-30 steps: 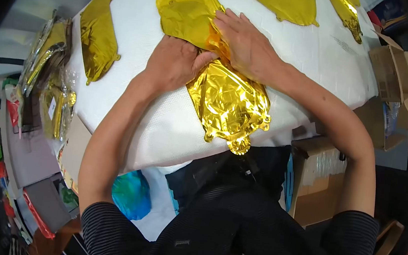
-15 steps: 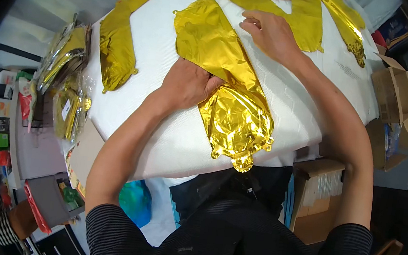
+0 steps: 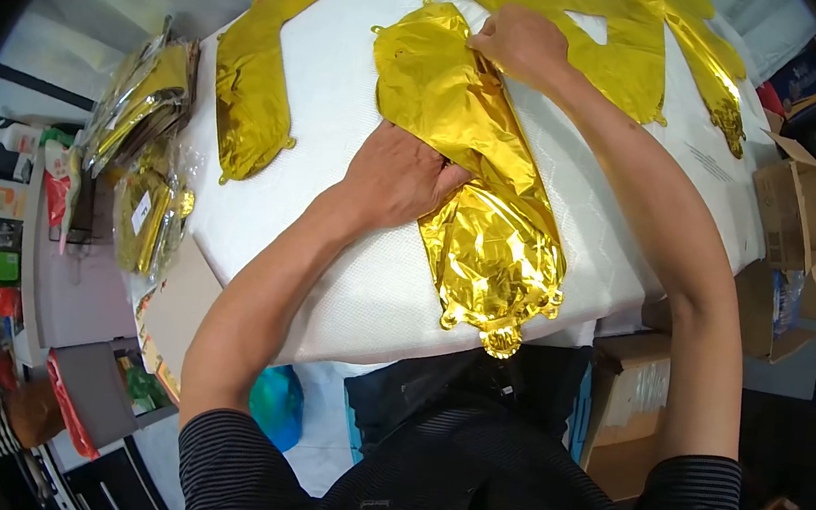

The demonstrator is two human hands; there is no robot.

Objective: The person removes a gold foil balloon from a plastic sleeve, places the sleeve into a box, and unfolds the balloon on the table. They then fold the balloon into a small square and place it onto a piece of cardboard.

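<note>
A gold foil balloon [image 3: 487, 138], flat and creased, lies on the white-covered table [image 3: 324, 286] in front of me. Its near end is shiny and hangs slightly over the table edge. My left hand [image 3: 402, 176] grips the balloon's left side at mid-length, with the fingers tucked under the foil and the thumb on top. My right hand [image 3: 522, 44] is closed on the balloon's upper right edge, its fingertips pinching the foil.
Another gold foil balloon [image 3: 251, 86] lies at the left, and a larger gold one [image 3: 612, 57] at the back right. Bagged gold foil packs [image 3: 148, 105] hang over the left edge. Open cardboard boxes [image 3: 805, 215] stand at the right; another box [image 3: 627, 411] is below the table edge.
My right hand has moved left onto the balloon's upper right edge and taken hold of the foil. My left hand keeps its grip. The whole view has shifted slightly.
</note>
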